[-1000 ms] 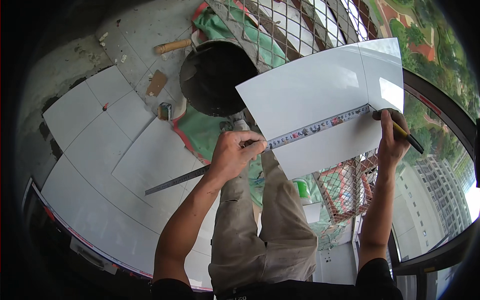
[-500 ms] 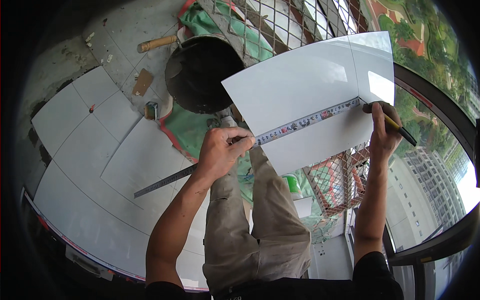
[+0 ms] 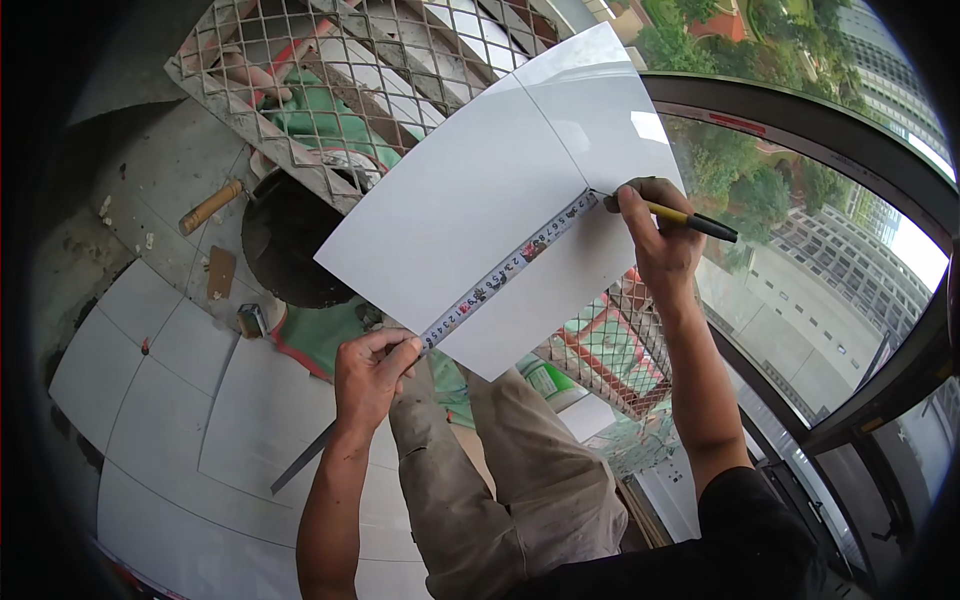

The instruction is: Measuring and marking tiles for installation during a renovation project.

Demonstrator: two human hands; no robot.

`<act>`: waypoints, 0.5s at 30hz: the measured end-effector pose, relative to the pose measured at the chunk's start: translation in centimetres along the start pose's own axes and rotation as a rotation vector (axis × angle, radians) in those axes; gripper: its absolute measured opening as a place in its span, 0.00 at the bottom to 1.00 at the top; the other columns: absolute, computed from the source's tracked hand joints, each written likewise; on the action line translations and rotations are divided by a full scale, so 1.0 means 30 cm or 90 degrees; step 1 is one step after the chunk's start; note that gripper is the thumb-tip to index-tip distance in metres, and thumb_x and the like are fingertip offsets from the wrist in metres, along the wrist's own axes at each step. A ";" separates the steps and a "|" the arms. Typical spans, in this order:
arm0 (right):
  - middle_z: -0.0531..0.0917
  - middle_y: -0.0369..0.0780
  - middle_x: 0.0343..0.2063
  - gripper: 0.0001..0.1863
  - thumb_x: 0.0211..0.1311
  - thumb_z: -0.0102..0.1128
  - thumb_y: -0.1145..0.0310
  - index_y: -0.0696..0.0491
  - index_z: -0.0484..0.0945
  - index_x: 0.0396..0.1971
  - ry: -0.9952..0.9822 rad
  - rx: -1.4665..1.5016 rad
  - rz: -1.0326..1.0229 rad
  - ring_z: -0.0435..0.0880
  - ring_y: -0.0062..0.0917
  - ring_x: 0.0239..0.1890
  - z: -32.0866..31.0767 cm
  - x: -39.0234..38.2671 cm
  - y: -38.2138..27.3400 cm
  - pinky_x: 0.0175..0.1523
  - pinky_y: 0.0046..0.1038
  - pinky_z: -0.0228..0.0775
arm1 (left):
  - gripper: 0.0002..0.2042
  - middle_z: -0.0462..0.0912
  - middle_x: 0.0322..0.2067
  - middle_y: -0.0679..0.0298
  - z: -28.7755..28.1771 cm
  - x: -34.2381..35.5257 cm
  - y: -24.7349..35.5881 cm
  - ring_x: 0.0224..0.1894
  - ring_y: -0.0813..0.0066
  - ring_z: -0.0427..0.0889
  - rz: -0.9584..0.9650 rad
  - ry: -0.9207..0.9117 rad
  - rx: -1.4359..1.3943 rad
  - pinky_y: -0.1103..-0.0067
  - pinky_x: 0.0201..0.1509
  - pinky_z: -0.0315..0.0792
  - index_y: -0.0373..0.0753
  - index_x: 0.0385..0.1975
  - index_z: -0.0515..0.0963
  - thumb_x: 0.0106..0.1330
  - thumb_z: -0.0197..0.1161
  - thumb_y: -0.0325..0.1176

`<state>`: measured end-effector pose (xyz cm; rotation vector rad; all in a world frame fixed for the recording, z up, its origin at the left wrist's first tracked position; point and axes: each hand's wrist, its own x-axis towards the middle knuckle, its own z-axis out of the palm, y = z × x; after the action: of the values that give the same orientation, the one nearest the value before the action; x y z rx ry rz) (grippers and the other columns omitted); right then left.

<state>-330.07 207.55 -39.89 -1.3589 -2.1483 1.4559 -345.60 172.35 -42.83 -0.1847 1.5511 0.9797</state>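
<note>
Left grip (image 3: 370, 381) pinches a ruler (image 3: 508, 270) reaching over the tile (image 3: 460, 200); right grip (image 3: 664, 238) clasps a pen (image 3: 713, 228).

The measuring strip (image 3: 510, 268) lies across the panel (image 3: 450, 215), from the left hand (image 3: 372, 378) at its near-left edge to beside the right hand (image 3: 662, 228), with the pen (image 3: 690, 218) in it. Left of the panel is the bucket (image 3: 292, 245); farther left and nearer, floor tiles (image 3: 165, 410). Of 2 mesh grates (image 3: 318, 187), 1 lies beyond the panel, 1 at its near right.
</note>
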 end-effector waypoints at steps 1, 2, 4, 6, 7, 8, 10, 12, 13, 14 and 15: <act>0.89 0.38 0.32 0.12 0.75 0.71 0.67 0.62 0.86 0.40 0.007 -0.016 0.001 0.85 0.18 0.38 -0.009 0.001 0.009 0.47 0.21 0.75 | 0.08 0.84 0.24 0.68 0.001 0.004 -0.002 0.22 0.87 0.77 0.009 -0.009 0.012 0.86 0.23 0.69 0.31 0.38 0.89 0.73 0.71 0.31; 0.89 0.38 0.32 0.12 0.75 0.71 0.67 0.62 0.86 0.40 0.026 -0.012 0.000 0.85 0.18 0.38 -0.018 -0.004 0.005 0.47 0.21 0.75 | 0.09 0.84 0.24 0.68 0.009 0.004 -0.017 0.22 0.88 0.76 -0.002 -0.011 0.001 0.86 0.23 0.68 0.31 0.39 0.89 0.73 0.72 0.32; 0.89 0.38 0.32 0.13 0.76 0.71 0.65 0.62 0.86 0.41 0.008 -0.022 0.009 0.85 0.18 0.38 -0.008 -0.029 -0.016 0.48 0.22 0.75 | 0.10 0.84 0.24 0.69 -0.016 0.001 -0.023 0.22 0.89 0.76 0.002 -0.015 0.013 0.86 0.23 0.67 0.31 0.41 0.89 0.73 0.73 0.33; 0.88 0.38 0.33 0.14 0.81 0.63 0.65 0.62 0.84 0.39 0.078 0.068 -0.016 0.81 0.18 0.36 -0.029 -0.093 -0.025 0.46 0.22 0.73 | 0.10 0.85 0.27 0.69 -0.044 -0.023 -0.016 0.26 0.88 0.78 0.099 -0.010 -0.001 0.86 0.27 0.70 0.32 0.43 0.87 0.75 0.72 0.33; 0.87 0.38 0.32 0.15 0.83 0.59 0.65 0.61 0.84 0.39 0.101 0.050 -0.033 0.80 0.17 0.35 -0.071 -0.133 -0.025 0.45 0.23 0.72 | 0.08 0.86 0.32 0.68 -0.068 -0.039 0.010 0.30 0.87 0.80 0.113 -0.022 0.007 0.84 0.31 0.73 0.33 0.44 0.85 0.77 0.70 0.32; 0.86 0.38 0.32 0.16 0.84 0.56 0.64 0.61 0.83 0.38 0.123 0.033 -0.049 0.78 0.17 0.34 -0.113 -0.180 -0.022 0.44 0.23 0.71 | 0.08 0.86 0.32 0.68 -0.087 -0.039 0.046 0.30 0.87 0.80 0.119 -0.027 0.019 0.84 0.31 0.73 0.33 0.44 0.85 0.77 0.70 0.32; 0.85 0.37 0.31 0.17 0.84 0.53 0.65 0.61 0.83 0.38 0.136 0.036 0.032 0.77 0.17 0.32 -0.165 -0.300 0.039 0.42 0.24 0.70 | 0.07 0.87 0.36 0.65 -0.115 -0.048 0.128 0.34 0.85 0.81 0.274 0.125 0.023 0.84 0.34 0.75 0.34 0.45 0.83 0.79 0.68 0.32; 0.83 0.35 0.27 0.18 0.85 0.52 0.63 0.59 0.83 0.35 0.111 0.022 0.248 0.76 0.18 0.27 -0.145 -0.407 0.072 0.37 0.26 0.69 | 0.07 0.88 0.46 0.61 -0.135 -0.025 0.210 0.40 0.82 0.82 0.333 0.173 0.018 0.83 0.37 0.78 0.34 0.46 0.82 0.81 0.65 0.32; 0.82 0.35 0.24 0.20 0.85 0.54 0.61 0.59 0.82 0.33 0.084 0.025 0.319 0.75 0.19 0.25 -0.138 -0.458 0.108 0.34 0.28 0.69 | 0.08 0.87 0.51 0.58 -0.127 -0.009 0.257 0.42 0.81 0.83 0.344 0.220 0.030 0.82 0.38 0.79 0.34 0.47 0.82 0.81 0.64 0.33; 0.81 0.35 0.22 0.22 0.84 0.57 0.58 0.59 0.81 0.30 0.058 0.027 0.389 0.74 0.20 0.23 -0.131 -0.496 0.150 0.31 0.30 0.68 | 0.09 0.87 0.56 0.55 -0.116 0.009 0.293 0.45 0.80 0.83 0.354 0.266 0.041 0.82 0.38 0.80 0.34 0.47 0.82 0.82 0.64 0.34; 0.81 0.35 0.22 0.22 0.84 0.57 0.58 0.59 0.81 0.30 0.064 0.029 0.390 0.74 0.20 0.23 -0.129 -0.525 0.176 0.31 0.30 0.68 | 0.09 0.87 0.56 0.55 -0.100 0.033 0.310 0.45 0.80 0.83 0.356 0.260 0.043 0.82 0.38 0.80 0.34 0.47 0.82 0.82 0.64 0.34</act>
<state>-316.02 198.16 -37.56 -2.1427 -1.6940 1.5594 -353.84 176.60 -39.59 0.1164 2.0675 1.3800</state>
